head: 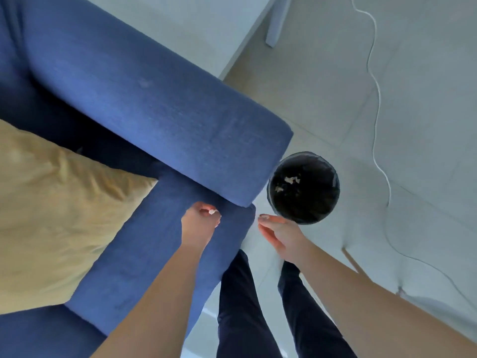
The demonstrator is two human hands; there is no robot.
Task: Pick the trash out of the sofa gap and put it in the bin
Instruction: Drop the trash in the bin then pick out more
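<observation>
My left hand (200,223) rests over the blue sofa seat (160,254), just below the gap where the seat meets the armrest (165,109). Its fingertips pinch a small white scrap of trash (212,212). My right hand (277,232) hovers off the sofa's corner with fingers loosely apart and nothing in it, just short of the bin's near rim. The round black-lined bin (322,210) stands on the floor beside the armrest's end, with a few pale scraps (291,180) inside.
A yellow cushion (56,210) lies on the seat at the left. A white cable (379,104) snakes over the pale tiled floor to the right of the bin. A white furniture leg (275,24) stands at the top. My dark-trousered legs (245,306) stand beside the sofa.
</observation>
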